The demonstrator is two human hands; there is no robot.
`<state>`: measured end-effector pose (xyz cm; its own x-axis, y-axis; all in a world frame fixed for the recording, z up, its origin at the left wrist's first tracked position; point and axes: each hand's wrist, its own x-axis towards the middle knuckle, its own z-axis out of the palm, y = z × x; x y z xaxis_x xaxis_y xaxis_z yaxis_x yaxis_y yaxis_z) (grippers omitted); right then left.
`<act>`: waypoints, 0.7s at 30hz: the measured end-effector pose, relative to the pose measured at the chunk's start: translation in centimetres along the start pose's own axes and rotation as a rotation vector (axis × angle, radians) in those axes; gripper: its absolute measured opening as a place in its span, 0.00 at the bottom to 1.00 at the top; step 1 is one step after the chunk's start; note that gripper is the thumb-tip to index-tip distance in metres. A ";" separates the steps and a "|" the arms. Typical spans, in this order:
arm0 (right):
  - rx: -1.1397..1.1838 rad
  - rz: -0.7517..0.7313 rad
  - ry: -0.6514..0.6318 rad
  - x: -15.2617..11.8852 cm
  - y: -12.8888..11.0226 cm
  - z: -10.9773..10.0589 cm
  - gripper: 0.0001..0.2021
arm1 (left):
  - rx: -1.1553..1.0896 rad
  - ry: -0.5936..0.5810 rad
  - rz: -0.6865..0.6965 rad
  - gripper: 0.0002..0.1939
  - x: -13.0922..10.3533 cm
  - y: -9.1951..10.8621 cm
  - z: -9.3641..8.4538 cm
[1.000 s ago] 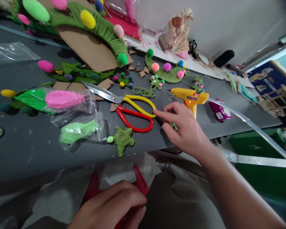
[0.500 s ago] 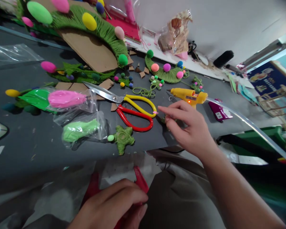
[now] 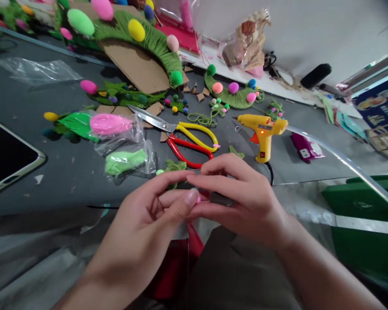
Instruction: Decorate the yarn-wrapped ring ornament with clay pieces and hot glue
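Left fingers (image 3: 183, 206) tight on a pink bit (image 3: 198, 200), right fingers' (image 3: 223, 184) grip unclear, label (image 3: 264, 126) on glue gun (image 3: 265, 142) illegible

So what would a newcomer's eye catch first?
Probably the left hand and right hand, close together in the lower middle, a small pink piece showing between them. Just beyond are the red-and-yellow-handled scissors, and to their right the yellow glue gun, its orange light glowing.
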<state>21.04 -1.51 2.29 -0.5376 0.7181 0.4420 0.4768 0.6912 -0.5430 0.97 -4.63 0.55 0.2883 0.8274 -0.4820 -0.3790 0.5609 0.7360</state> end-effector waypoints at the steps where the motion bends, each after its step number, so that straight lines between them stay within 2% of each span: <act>1: -0.051 -0.006 0.031 -0.1 -0.1 0.3 0.10 | -0.023 0.000 0.003 0.22 0.2 0.1 0.2; 3: -0.117 -0.015 0.049 -0.3 -0.4 0.7 0.04 | -0.038 0.011 0.005 0.23 0.4 0.2 0.4; 6: -0.092 -0.001 0.023 -0.4 -0.8 0.2 0.03 | -0.016 0.039 0.010 0.23 0.6 0.1 0.5; 9: -0.035 0.135 0.044 -0.6 -1.1 -0.8 0.07 | 0.063 0.065 0.026 0.23 -0.1 -0.2 0.6; 12: -0.010 0.315 -0.014 -0.7 -0.6 -1.7 0.15 | 0.287 0.020 -0.024 0.21 -1.4 -1.0 1.1; 14: 0.018 0.363 -0.032 -0.8 0.1 -1.9 0.13 | 0.515 -0.059 -0.029 0.14 -2.4 -1.7 1.5; 17: 0.030 0.340 0.026 -0.8 1.5 -1.7 0.04 | 0.833 -0.116 0.150 0.10 -3.1 -2.6 1.9; 21: 0.127 0.417 0.056 -0.6 2.5 -1.3 0.10 | 1.016 -0.160 0.315 0.12 -3.1 -3.0 2.2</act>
<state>23.47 -0.13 1.56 -0.2774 0.9392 0.2022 0.5539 0.3283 -0.7652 3.18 -8.95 0.85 0.4454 0.8753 -0.1884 0.4303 -0.0247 0.9023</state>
